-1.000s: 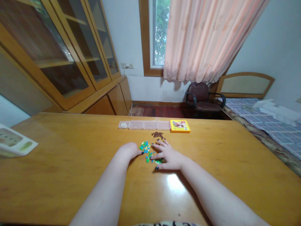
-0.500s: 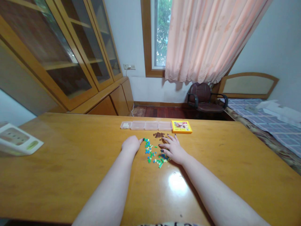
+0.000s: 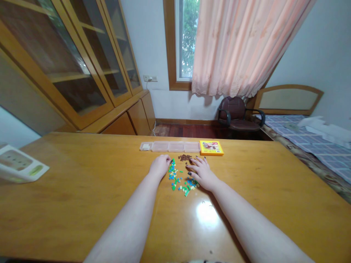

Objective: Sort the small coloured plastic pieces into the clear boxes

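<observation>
Small building bricks in green, blue and cream [image 3: 172, 174] lie loosely scattered on the wooden table [image 3: 109, 208]. At the far left end of this scatter is my left hand [image 3: 160, 166], its fingers curled in and a fingertip against the bricks. Whatever those fingers hold, if anything, is hidden. My right hand [image 3: 203, 173] rests palm down with its fingers spread, partly over the bricks at the right. Just beyond its fingertips sits a small heap of brown bricks [image 3: 185, 157].
Behind the bricks lies a row of clear plastic compartments [image 3: 176, 147], with something whitish in the leftmost one. A yellow box [image 3: 211, 148] adjoins its right end. A white-and-green plastic holder [image 3: 23, 164] stands at the table's left. Beyond the table is an office chair [image 3: 236, 113].
My left hand has shifted slightly right, closer over the upper bricks, and its fingers are more curled. The right hand has barely moved.
</observation>
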